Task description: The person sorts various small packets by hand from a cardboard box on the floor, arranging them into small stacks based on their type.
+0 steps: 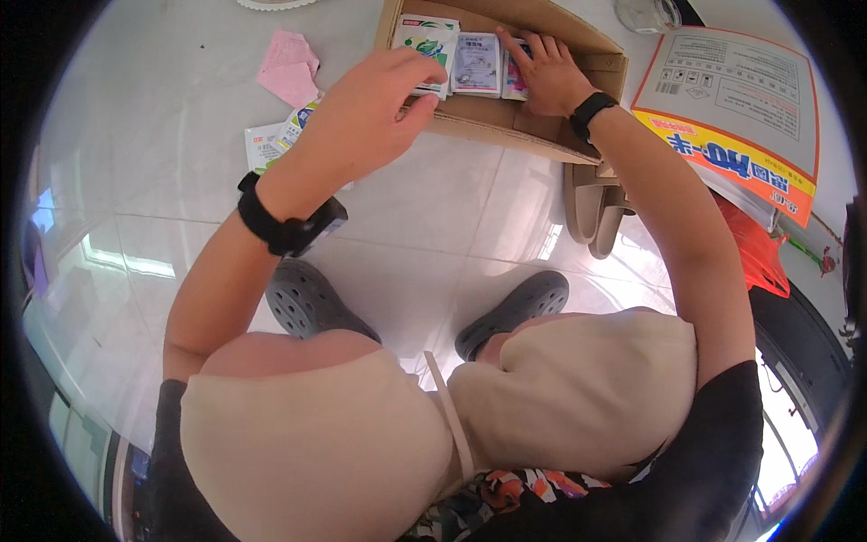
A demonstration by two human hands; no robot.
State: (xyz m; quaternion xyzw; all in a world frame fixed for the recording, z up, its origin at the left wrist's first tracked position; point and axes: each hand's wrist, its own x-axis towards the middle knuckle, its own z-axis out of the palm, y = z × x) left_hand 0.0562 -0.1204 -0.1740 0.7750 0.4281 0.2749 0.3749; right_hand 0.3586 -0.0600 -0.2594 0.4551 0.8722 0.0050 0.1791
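A long cardboard box (501,129) lies on the floor ahead of me with a row of sachets inside. Green-and-white sachets (427,37) fill its left end, a grey-white sachet (476,64) sits in the middle, and a pink-and-blue sachet (515,71) is to the right. My left hand (383,101) reaches over the near left edge, thumb and forefinger by the green-and-white sachets; whether it pinches one is unclear. Inside the box, my right hand (552,74) rests with spread fingers against the pink-and-blue sachet, partly covering it.
Loose sachets (263,146) and pink paper (290,68) lie left of the box. A printed carton panel (735,101), a glass jar (647,15), brown slippers (593,203) and a red plastic bag (755,247) are to the right. My grey clogs (308,301) stand on the tiles.
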